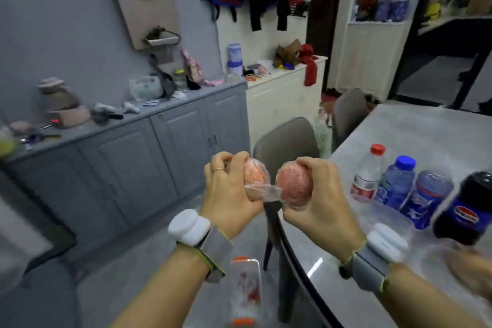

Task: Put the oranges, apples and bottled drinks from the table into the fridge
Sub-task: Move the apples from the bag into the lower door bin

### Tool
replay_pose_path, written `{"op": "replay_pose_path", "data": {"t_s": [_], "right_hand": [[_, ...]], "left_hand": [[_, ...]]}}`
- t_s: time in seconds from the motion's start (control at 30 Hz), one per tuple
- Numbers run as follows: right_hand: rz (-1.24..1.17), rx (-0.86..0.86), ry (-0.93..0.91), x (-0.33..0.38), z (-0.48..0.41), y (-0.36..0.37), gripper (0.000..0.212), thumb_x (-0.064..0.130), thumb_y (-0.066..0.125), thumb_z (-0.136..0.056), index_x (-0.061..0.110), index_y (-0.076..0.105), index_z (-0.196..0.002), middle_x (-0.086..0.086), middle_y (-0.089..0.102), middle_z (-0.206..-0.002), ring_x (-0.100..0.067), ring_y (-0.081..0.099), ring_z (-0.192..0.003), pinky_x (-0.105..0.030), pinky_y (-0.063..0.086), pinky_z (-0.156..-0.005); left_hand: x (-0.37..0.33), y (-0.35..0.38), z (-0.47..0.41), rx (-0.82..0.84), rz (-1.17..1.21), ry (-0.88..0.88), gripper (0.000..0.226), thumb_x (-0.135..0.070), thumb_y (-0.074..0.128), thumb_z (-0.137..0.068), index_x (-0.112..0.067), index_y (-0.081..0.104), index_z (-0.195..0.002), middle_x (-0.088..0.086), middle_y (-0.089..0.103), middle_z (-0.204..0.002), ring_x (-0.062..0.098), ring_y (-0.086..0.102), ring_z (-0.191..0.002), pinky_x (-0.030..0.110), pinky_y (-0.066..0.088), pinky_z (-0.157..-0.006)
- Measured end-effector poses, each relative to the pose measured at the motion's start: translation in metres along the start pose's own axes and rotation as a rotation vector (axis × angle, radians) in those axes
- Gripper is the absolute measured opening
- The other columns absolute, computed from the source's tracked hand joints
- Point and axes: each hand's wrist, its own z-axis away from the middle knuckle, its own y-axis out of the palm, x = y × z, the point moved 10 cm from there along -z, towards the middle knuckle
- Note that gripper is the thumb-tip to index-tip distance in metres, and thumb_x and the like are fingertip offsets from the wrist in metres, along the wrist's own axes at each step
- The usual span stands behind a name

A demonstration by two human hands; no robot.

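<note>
A: Left hand (229, 189) clenched round one wrapped apple (255, 174). Right hand (322, 200) grasping the other apple (294, 184), just beside it. Both are off the desk (426, 128).
B: Handling?
A: Round, firm, likely some weight. The film (269, 192) looks thin and slick, so cup from beneath. Smooth plastic bottles (396, 184) stand right of the right hand.

Pale grey glossy table (415, 125) w/ rounded edge, at the right side. On it stand 4 bottles in one row, close together, left to right: clear plastic bottle w/ red cap (367, 176) and red label; clear bottle w/ blue cap (396, 181) and blue label; third clear bottle (428, 194) w/ blue label, its top blurred; dark cola bottle (471, 202) w/ blue label.
</note>
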Motion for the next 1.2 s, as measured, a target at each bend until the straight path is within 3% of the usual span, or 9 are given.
{"op": "replay_pose_path", "data": {"t_s": [0.27,0.4,0.6,0.67,0.8,1.03,1.2], "right_hand": [[-0.189,0.212,-0.269,0.156,-0.019,0.130,0.083,0.027,0.081,-0.059,0.033,0.035,-0.128,0.000,0.035,-0.122,-0.013,0.043,-0.104,-0.023,0.042,-0.089],[-0.272,0.279,-0.347,0.221,-0.012,0.184,0.083,0.026,0.080,-0.056,0.032,0.039,-0.127,0.003,0.034,-0.119,-0.018,0.048,-0.103,-0.030,0.046,-0.090],[-0.367,0.401,-0.483,0.316,0.003,0.245,0.078,0.031,0.080,-0.059,0.028,0.042,-0.126,0.005,0.040,-0.120,-0.012,0.048,-0.101,-0.021,0.043,-0.084],[-0.346,0.406,-0.539,0.345,0.007,0.265,0.077,0.040,0.077,-0.059,0.027,0.043,-0.127,0.004,0.046,-0.122,-0.016,0.048,-0.106,-0.026,0.041,-0.089],[-0.328,0.478,-0.598,0.397,0.016,0.317,0.076,0.041,0.076,-0.061,0.025,0.042,-0.128,0.002,0.049,-0.122,-0.020,0.043,-0.110,-0.023,0.031,-0.089],[-0.215,0.643,-0.545,0.435,0.017,0.401,0.077,0.040,0.075,-0.057,0.019,0.036,-0.120,-0.008,0.047,-0.114,-0.030,0.048,-0.102,-0.036,0.043,-0.087],[0.029,0.816,-0.563,0.440,0.023,0.451,0.073,0.045,0.067,-0.070,0.025,0.030,-0.128,-0.017,0.049,-0.117,-0.043,0.053,-0.100,-0.039,0.046,-0.086]], "left_hand": [[0.138,-0.148,0.062,-0.259,-0.103,-0.252,0.077,-0.027,0.071,-0.065,-0.023,0.035,-0.134,0.007,0.030,-0.129,0.026,0.029,-0.118,0.022,0.025,-0.094],[0.187,-0.208,0.100,-0.346,-0.192,-0.350,0.079,-0.034,0.071,-0.064,-0.025,0.035,-0.134,0.004,0.036,-0.131,0.026,0.033,-0.121,0.029,0.030,-0.098],[0.256,-0.289,0.156,-0.492,-0.376,-0.516,0.080,-0.048,0.069,-0.054,-0.027,0.043,-0.127,0.003,0.053,-0.124,0.031,0.047,-0.113,0.040,0.038,-0.094],[0.284,-0.314,0.176,-0.541,-0.401,-0.593,0.082,-0.052,0.069,-0.051,-0.027,0.044,-0.125,0.004,0.056,-0.122,0.033,0.048,-0.111,0.040,0.041,-0.092],[0.338,-0.360,0.212,-0.621,-0.366,-0.739,0.081,-0.047,0.072,-0.053,-0.023,0.044,-0.125,0.010,0.056,-0.123,0.036,0.048,-0.113,0.041,0.041,-0.094],[0.411,-0.386,0.235,-0.598,-0.264,-0.864,0.078,-0.037,0.074,-0.056,-0.020,0.042,-0.125,0.013,0.055,-0.124,0.036,0.049,-0.116,0.041,0.044,-0.095],[0.444,-0.381,0.229,-0.541,-0.198,-0.884,0.074,-0.033,0.077,-0.061,-0.016,0.044,-0.126,0.015,0.057,-0.123,0.037,0.053,-0.112,0.039,0.045,-0.091]]}}
